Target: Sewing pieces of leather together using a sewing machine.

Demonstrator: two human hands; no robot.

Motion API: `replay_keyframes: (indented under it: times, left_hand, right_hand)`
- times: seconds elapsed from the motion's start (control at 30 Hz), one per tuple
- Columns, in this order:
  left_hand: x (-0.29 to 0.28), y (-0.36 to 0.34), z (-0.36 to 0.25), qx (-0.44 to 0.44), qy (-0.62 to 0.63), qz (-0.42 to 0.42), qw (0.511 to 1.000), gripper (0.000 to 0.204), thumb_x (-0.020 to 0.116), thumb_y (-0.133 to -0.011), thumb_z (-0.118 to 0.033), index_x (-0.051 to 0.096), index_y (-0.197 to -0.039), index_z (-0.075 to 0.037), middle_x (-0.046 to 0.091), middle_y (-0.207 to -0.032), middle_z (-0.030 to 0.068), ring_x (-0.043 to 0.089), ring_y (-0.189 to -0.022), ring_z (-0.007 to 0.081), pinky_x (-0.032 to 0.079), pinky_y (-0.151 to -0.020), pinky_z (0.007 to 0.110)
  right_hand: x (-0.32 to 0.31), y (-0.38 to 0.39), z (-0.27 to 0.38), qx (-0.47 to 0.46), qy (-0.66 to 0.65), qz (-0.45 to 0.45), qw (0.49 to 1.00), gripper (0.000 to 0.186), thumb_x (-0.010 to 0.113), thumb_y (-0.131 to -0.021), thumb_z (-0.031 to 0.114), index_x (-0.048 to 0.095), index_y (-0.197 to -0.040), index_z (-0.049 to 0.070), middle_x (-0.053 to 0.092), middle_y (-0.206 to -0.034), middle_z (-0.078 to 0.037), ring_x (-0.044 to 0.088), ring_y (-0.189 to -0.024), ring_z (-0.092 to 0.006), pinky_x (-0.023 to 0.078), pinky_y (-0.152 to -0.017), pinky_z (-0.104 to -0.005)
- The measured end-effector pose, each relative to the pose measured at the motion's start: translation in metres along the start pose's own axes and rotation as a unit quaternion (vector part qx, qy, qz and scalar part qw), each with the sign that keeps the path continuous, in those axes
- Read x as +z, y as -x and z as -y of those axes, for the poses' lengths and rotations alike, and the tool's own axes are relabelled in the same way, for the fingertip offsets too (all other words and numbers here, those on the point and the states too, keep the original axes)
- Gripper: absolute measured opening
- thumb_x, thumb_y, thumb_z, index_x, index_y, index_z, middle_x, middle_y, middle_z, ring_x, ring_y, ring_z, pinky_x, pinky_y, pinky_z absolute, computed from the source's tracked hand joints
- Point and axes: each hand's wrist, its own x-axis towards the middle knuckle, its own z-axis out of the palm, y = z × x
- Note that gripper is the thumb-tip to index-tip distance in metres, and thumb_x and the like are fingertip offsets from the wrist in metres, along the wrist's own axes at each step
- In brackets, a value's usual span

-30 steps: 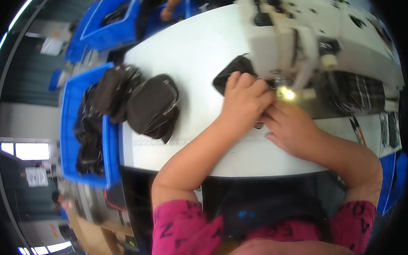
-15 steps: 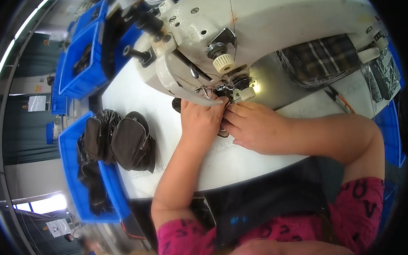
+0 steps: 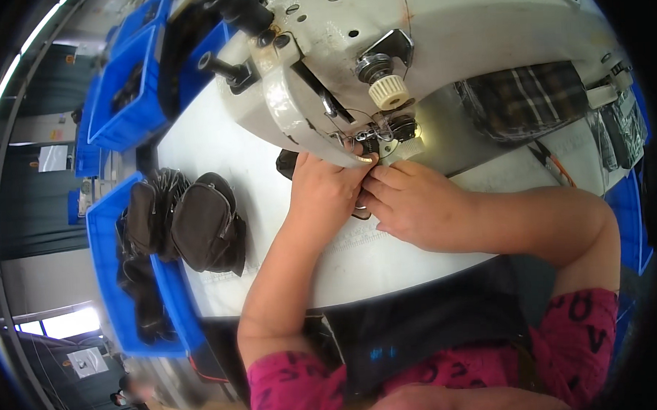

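Observation:
Both hands meet under the head of a white sewing machine point(image 3: 475, 30), close to its needle and presser foot. My left hand point(image 3: 320, 192) is closed with fingertips pinching a dark fabric piece point(image 3: 286, 163), part of which sticks out past the knuckles. From the other side my right hand point(image 3: 420, 207) holds the same piece, fingers bent and pressed together. Most of the fabric is hidden under the hands; a small edge shows below them. The curved white lever point(image 3: 295, 118) of the machine passes just above my left fingertips.
At the left, dark zippered pouches point(image 3: 203, 221) rest by a blue bin point(image 3: 108, 273) holding more dark pieces. Plaid fabric point(image 3: 522, 101) lies under the machine arm. Orange-handled thread snips point(image 3: 554, 164) and a clear plastic-wrapped pack point(image 3: 622, 137) are at the right.
The whole view has shifted slightly, with the machine appearing a little larger and lower. Both hands remain on the fabric by the needle, with only slight finger movement.

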Motion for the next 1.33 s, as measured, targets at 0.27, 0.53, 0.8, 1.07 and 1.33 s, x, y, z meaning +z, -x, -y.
replay_keyframes:
  times: [0.27, 0.53, 0.8, 1.07, 1.33]
  left_hand:
    - [-0.005, 0.002, -0.001, -0.021, -0.002, 0.05, 0.999, 0.039, 0.075, -0.068, -0.007, 0.076, -0.107, -0.012, 0.073, -0.102, 0.0026, 0.068, -0.1, 0.0258, 0.054, -0.089, 0.038]
    - [0.001, 0.002, -0.005, -0.071, 0.051, 0.035, 0.996, 0.028, 0.072, -0.078, 0.003, 0.073, -0.105, -0.006, 0.074, -0.107, 0.0059, 0.07, -0.096, 0.0308, 0.057, -0.077, 0.04]
    - [0.004, 0.001, -0.011, -0.082, 0.02, 0.011, 0.996, 0.028, 0.075, -0.077, 0.0, 0.075, -0.104, -0.007, 0.074, -0.107, 0.0028, 0.071, -0.091, 0.0279, 0.058, -0.076, 0.038]
    - [-0.003, 0.004, -0.003, -0.002, -0.067, 0.026, 0.997, 0.031, 0.073, -0.074, -0.003, 0.075, -0.104, -0.01, 0.074, -0.111, -0.0014, 0.07, -0.094, 0.021, 0.053, -0.073, 0.034]
    - [-0.01, 0.01, -0.008, -0.06, 0.014, 0.07, 0.996, 0.032, 0.073, -0.076, -0.003, 0.076, -0.107, -0.01, 0.074, -0.119, 0.0009, 0.068, -0.103, 0.024, 0.054, -0.087, 0.049]
  right_hand:
    - [-0.004, -0.002, 0.0, -0.008, 0.012, 0.018, 1.0, 0.029, 0.063, -0.086, 0.017, 0.072, -0.108, 0.0, 0.07, -0.1, -0.009, 0.06, -0.102, -0.0236, 0.047, -0.081, -0.0344]
    - [-0.009, -0.001, -0.001, 0.015, -0.014, 0.071, 0.997, 0.037, 0.069, -0.08, 0.019, 0.073, -0.11, -0.003, 0.071, -0.116, -0.016, 0.061, -0.116, -0.0296, 0.05, -0.096, -0.0401]
    - [-0.009, -0.001, -0.004, 0.011, 0.013, 0.009, 1.0, 0.024, 0.064, -0.082, 0.015, 0.071, -0.098, -0.001, 0.071, -0.102, -0.013, 0.062, -0.103, -0.0258, 0.049, -0.083, -0.0352]
    - [-0.009, 0.0, -0.004, 0.011, 0.026, -0.002, 1.0, 0.024, 0.065, -0.081, 0.016, 0.071, -0.097, -0.001, 0.07, -0.099, -0.013, 0.062, -0.101, -0.0252, 0.049, -0.083, -0.0349]
    - [-0.012, -0.002, -0.003, 0.01, 0.017, 0.025, 0.999, 0.022, 0.066, -0.08, 0.016, 0.072, -0.095, 0.001, 0.071, -0.097, -0.01, 0.061, -0.099, -0.0237, 0.048, -0.084, -0.0332]
